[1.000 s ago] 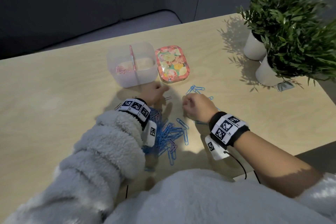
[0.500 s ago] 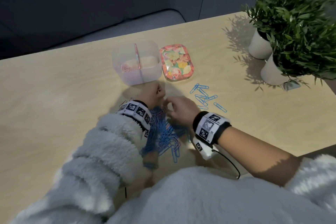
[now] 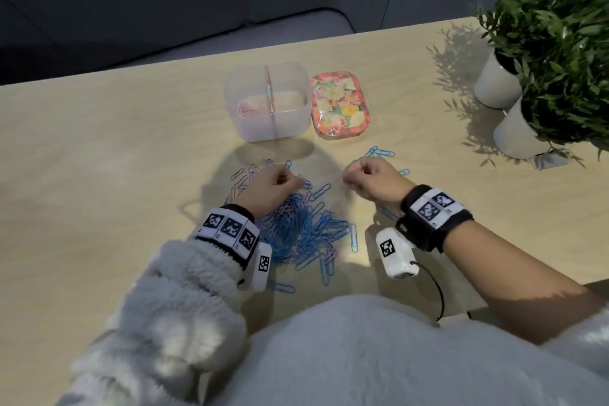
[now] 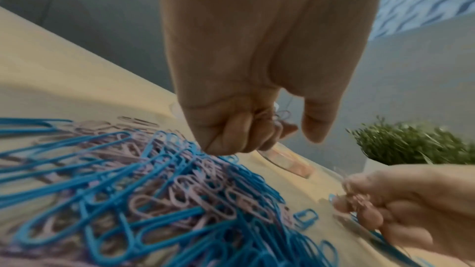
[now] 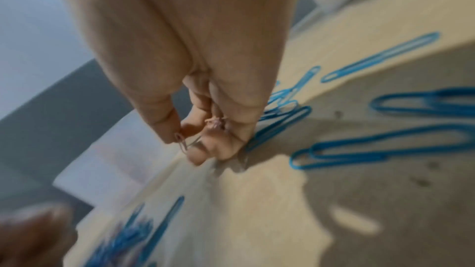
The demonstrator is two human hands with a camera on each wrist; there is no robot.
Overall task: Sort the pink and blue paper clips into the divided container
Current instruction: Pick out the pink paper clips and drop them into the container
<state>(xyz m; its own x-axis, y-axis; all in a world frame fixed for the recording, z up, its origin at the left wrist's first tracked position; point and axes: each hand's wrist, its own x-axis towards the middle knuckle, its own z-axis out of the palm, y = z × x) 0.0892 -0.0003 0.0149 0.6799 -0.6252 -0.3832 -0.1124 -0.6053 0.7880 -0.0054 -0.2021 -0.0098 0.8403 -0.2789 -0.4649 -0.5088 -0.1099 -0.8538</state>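
The right hand [image 5: 205,109] has its fingers curled in, with thumb and forefinger pinching a thin pink clip [image 5: 183,145] and a few more pink ones bunched in the palm. It hovers just above the table [image 3: 99,175], to the right of the main heap.

The left hand [image 4: 246,121] is also curled into a loose fist, gripping a small tangle of pink paper clips [image 4: 281,116] between the fingers; its knuckles sit at the far edge of the heap.

Between and below the two wrists lies the mixed pile of clips [image 3: 303,227], mostly blue with pink ones threaded through. A few blue clips [image 3: 379,152] lie scattered apart, beyond the right hand.

Just past the hands stands the divided container [image 3: 250,128], clear plastic, with a partition down its middle. Its left compartment holds a small cluster of pink clips; the right one looks bare. Touching or just beside its right wall is a floral tin [image 3: 341,107].

Two potted plants [image 3: 560,43] stand at the table's far right corner, well apart from the hands. Open tabletop stretches to the left of the container and pile.
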